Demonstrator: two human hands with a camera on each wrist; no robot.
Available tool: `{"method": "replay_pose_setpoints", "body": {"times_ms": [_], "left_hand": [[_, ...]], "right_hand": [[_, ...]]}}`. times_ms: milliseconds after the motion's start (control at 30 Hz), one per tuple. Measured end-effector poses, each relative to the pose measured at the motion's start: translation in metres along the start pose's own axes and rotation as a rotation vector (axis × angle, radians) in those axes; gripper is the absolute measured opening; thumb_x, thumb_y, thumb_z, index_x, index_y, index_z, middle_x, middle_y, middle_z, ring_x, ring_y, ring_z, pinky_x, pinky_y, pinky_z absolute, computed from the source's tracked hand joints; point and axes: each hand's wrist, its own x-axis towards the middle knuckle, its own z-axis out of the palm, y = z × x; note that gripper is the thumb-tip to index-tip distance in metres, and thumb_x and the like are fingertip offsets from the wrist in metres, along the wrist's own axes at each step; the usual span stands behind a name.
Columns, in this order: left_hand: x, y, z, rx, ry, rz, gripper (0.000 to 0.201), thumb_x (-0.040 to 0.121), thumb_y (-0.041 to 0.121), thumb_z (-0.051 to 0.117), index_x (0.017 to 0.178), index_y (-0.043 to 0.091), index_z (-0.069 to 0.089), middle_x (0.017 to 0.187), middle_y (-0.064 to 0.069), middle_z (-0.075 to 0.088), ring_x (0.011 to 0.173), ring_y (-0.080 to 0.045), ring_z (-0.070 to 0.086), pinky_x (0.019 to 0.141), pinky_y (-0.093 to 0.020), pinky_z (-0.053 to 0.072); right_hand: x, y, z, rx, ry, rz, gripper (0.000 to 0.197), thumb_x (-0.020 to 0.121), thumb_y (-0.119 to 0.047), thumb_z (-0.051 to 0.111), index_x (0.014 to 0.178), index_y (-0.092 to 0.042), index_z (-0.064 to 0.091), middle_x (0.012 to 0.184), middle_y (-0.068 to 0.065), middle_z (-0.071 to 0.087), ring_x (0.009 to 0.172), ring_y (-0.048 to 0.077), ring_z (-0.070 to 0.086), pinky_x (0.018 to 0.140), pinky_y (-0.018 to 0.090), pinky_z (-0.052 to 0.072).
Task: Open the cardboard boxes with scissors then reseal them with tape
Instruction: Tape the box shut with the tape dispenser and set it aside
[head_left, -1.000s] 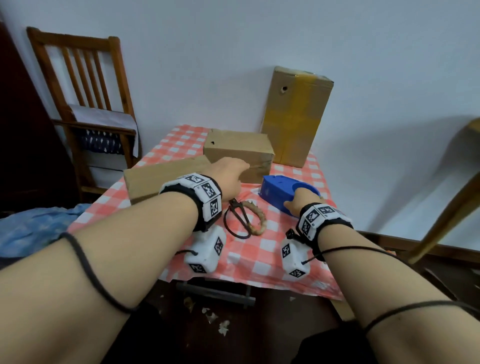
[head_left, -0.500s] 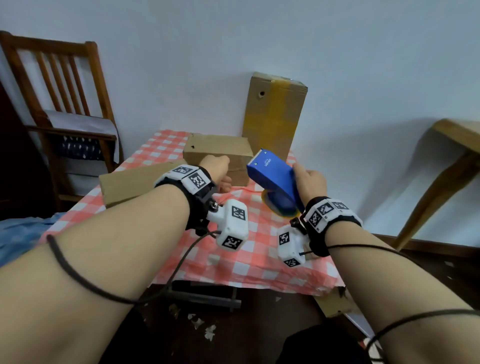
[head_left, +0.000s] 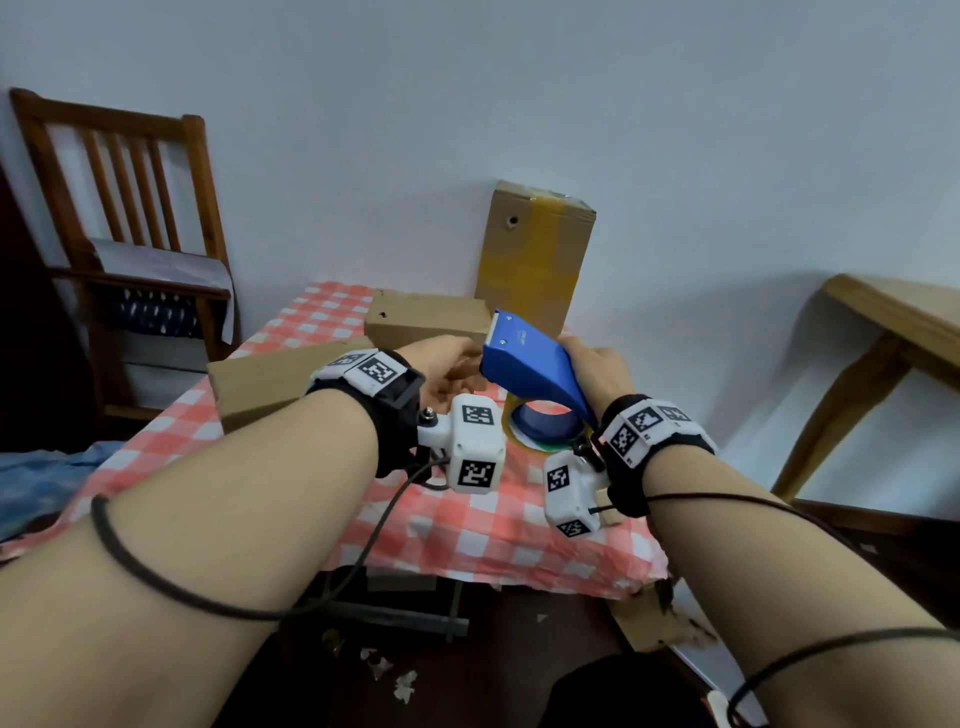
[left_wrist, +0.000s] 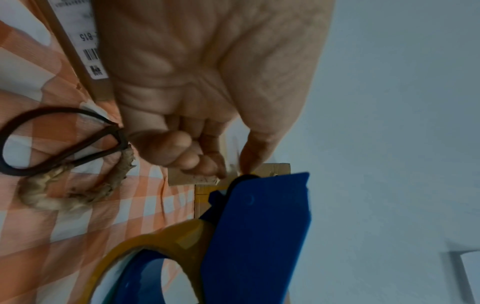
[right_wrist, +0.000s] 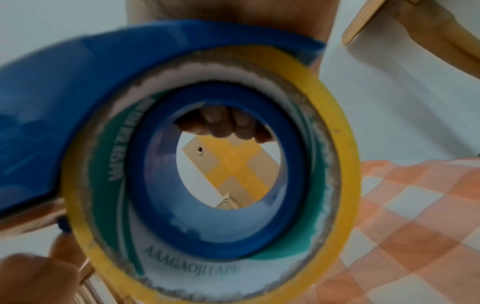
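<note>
My right hand (head_left: 595, 370) grips a blue tape dispenser (head_left: 530, 364) lifted above the table, its toothed blade pointing away from me. A yellow tape roll (head_left: 511, 437) sits in it, and my fingers (right_wrist: 223, 123) show through its core. My left hand (head_left: 474, 382) is at the dispenser's front, fingers curled, thumb and fingers (left_wrist: 207, 162) pinching the loose tape end by the roller. Three cardboard boxes stand behind: a tall taped one (head_left: 535, 260), a small one (head_left: 421, 322) and a flat one (head_left: 270, 379). Black scissors (left_wrist: 59, 142) lie under my left wrist, hidden in the head view.
The low table wears a red checked cloth (head_left: 467, 535), its front edge close to me. A wooden chair (head_left: 119, 208) stands at the left, a wooden table (head_left: 893, 322) at the right, a wall behind. Blue fabric (head_left: 31, 478) lies at the far left.
My right hand has lifted the dispenser off the table and tilted it up. My left hand left the small box and came to the dispenser's front.
</note>
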Motion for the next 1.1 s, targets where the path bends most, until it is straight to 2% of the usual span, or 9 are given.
{"method": "replay_pose_setpoints", "body": {"times_ms": [133,233,467,567,667,767,900,1000,1100], "left_hand": [[-0.003,0.0,-0.002,-0.019,0.003,0.025,0.036,0.093,0.012,0.058,0.061,0.014,0.042,0.065,-0.002,0.04,0.051,-0.011,0.034,0.036,-0.013,0.034],[-0.006,0.004,-0.005,-0.034,0.047,0.073,0.029,0.09,0.004,0.062,0.064,0.008,0.049,0.063,-0.004,0.046,0.057,-0.011,0.04,0.042,-0.018,0.034],[-0.016,0.011,-0.01,0.096,0.121,0.181,0.033,0.087,-0.005,0.061,0.056,0.002,0.055,0.041,-0.005,0.056,0.034,-0.009,0.043,0.035,-0.015,0.028],[-0.018,0.015,-0.011,0.179,0.187,0.282,0.007,0.083,-0.005,0.068,0.09,-0.003,0.067,0.059,-0.011,0.065,0.049,-0.015,0.055,0.037,-0.016,0.037],[-0.018,0.018,-0.009,0.21,0.24,0.326,0.029,0.086,-0.008,0.062,0.115,-0.007,0.063,0.081,-0.018,0.066,0.031,-0.006,0.051,0.039,-0.013,0.043],[-0.019,0.022,-0.006,0.231,0.282,0.362,0.028,0.089,-0.01,0.057,0.116,-0.007,0.063,0.079,-0.014,0.062,0.025,-0.005,0.045,0.036,-0.012,0.044],[-0.021,0.026,-0.008,0.208,0.306,0.383,0.029,0.087,-0.012,0.06,0.116,-0.009,0.062,0.087,-0.017,0.066,0.038,-0.015,0.056,0.036,-0.014,0.046],[-0.018,0.031,-0.013,0.236,0.338,0.401,0.03,0.084,-0.012,0.064,0.113,-0.006,0.062,0.065,-0.01,0.062,0.026,-0.007,0.048,0.033,-0.013,0.04],[-0.017,0.04,-0.025,0.257,0.373,0.435,0.034,0.079,-0.007,0.072,0.111,-0.003,0.064,0.065,-0.01,0.063,0.027,-0.004,0.05,0.032,-0.012,0.036]], "right_hand": [[-0.001,-0.005,0.0,-0.05,-0.006,-0.032,0.04,0.09,-0.038,0.051,0.104,-0.002,0.06,0.072,0.006,0.057,0.06,0.019,0.051,0.054,0.029,0.037],[-0.002,-0.008,0.0,-0.076,-0.015,-0.052,0.042,0.09,-0.037,0.05,0.108,0.0,0.059,0.075,0.008,0.057,0.062,0.02,0.051,0.056,0.029,0.038],[-0.001,-0.011,-0.004,-0.146,-0.024,-0.088,0.03,0.09,-0.034,0.048,0.09,-0.005,0.055,0.069,0.006,0.053,0.063,0.022,0.05,0.062,0.03,0.038],[0.0,-0.012,-0.004,-0.183,-0.015,-0.113,0.033,0.091,-0.033,0.047,0.071,-0.008,0.05,0.076,0.005,0.05,0.057,0.019,0.046,0.061,0.03,0.035],[-0.001,-0.015,-0.004,-0.232,-0.012,-0.145,0.04,0.091,-0.032,0.046,0.058,-0.012,0.037,0.061,0.005,0.039,0.053,0.02,0.036,0.054,0.03,0.029],[-0.003,-0.019,-0.005,-0.277,-0.018,-0.173,0.046,0.092,-0.029,0.045,0.052,-0.013,0.03,0.053,0.004,0.029,0.05,0.02,0.028,0.051,0.03,0.023],[-0.005,-0.021,-0.008,-0.322,-0.015,-0.22,0.049,0.094,-0.027,0.042,0.05,-0.013,0.027,0.05,0.003,0.026,0.048,0.019,0.025,0.049,0.029,0.022],[-0.003,-0.024,-0.012,-0.343,0.002,-0.256,0.05,0.095,-0.027,0.041,0.049,-0.012,0.029,0.049,0.003,0.029,0.048,0.019,0.027,0.05,0.029,0.023],[0.002,-0.023,-0.017,-0.399,0.009,-0.268,0.05,0.096,-0.03,0.039,0.05,-0.012,0.031,0.05,0.004,0.033,0.048,0.02,0.03,0.05,0.03,0.026]]}}
